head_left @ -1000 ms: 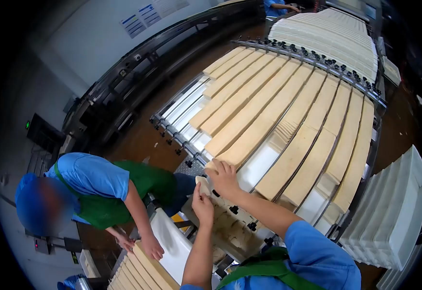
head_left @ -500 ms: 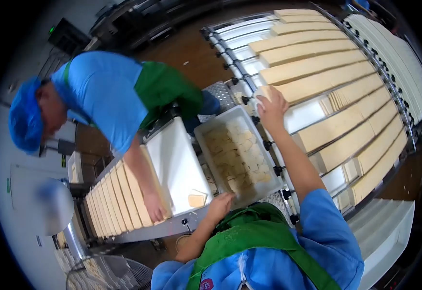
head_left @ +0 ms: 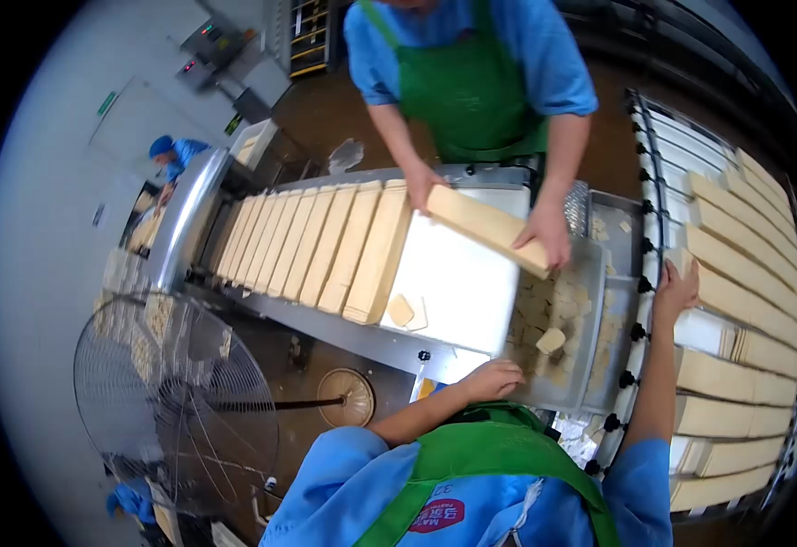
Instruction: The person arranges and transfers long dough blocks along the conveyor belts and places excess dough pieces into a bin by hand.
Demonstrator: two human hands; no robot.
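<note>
Right hand: right of the frame; fingers pinched around pale piece
Left hand: lower centre; fingers curled, contents hidden
Bin: between hands

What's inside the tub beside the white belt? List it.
The tub holds pale, flat pieces piled loosely, one brighter piece on top. Anything beneath is hidden; the co-worker's hand and a long block cover part.

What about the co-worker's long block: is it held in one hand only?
No, the co-worker's two hands are on the long block, near opposite ends.
</note>
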